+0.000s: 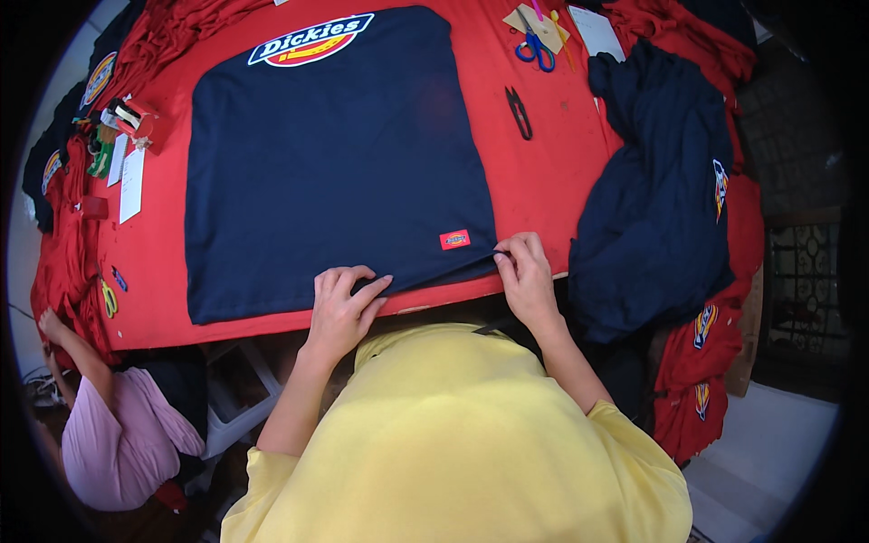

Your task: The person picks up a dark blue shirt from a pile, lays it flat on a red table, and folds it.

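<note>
A dark blue garment (335, 172) lies spread out on the red-topped bench (570, 181), directly in front of a person in a yellow top (453, 434). A large printed emblem (310, 41) shows at its far edge, and a small red label (455, 239) sits near its lower right corner. The right hand (529, 282) grasps that corner, thumb and fingers pinching the edge. The left hand (342, 308) is at the near edge, its fingers bent and their tips on the fabric; whether it pinches the cloth or merely rests there, one cannot tell. Between the two hands the near edge runs at a slant, with a narrow fold along it.

To the right of the garment lie black thread snips (519, 113), with blue-handled scissors (535, 50) farther off. A crumpled dark garment (652, 199) is heaped at the bench's right side. On the left are a white paper slip (131, 185) and, nearer, yellow-handled scissors (109, 299). Red garments (63, 262) hang over the left edge, and beside them, at lower left, is another person in a pink top (109, 443).
</note>
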`<control>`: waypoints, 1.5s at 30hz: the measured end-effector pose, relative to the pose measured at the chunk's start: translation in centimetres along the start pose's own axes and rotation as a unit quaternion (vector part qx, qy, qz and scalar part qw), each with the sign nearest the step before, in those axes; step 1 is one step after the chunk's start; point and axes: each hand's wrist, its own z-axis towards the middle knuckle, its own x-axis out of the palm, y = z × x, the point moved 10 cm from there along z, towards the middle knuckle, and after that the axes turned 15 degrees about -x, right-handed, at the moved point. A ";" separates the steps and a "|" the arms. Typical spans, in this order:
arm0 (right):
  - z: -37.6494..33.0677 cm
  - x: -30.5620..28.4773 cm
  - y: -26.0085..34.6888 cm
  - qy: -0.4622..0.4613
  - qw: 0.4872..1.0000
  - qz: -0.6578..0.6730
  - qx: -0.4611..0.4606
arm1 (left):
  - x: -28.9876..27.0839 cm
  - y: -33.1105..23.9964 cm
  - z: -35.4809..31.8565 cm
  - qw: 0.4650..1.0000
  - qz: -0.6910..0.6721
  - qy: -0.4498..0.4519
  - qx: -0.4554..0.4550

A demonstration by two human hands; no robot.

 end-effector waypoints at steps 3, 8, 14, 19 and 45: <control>1.2 0.0 -0.3 -0.026 0.996 0.073 0.033 | -1.0 1.7 2.0 0.991 -0.122 0.002 -0.057; 2.8 3.8 -2.4 -0.039 0.843 0.499 0.196 | -0.6 7.1 6.9 0.898 -0.324 0.089 -0.286; 4.6 3.8 -2.6 -0.034 0.889 0.435 0.138 | 0.6 10.0 8.9 0.869 -0.400 0.080 -0.281; 5.3 2.8 -1.2 -0.051 0.912 0.396 0.095 | 0.4 10.3 8.0 0.857 -0.435 0.068 -0.269; 4.8 2.8 -0.9 -0.057 0.899 0.423 0.095 | 0.8 10.8 7.5 0.838 -0.493 0.068 -0.224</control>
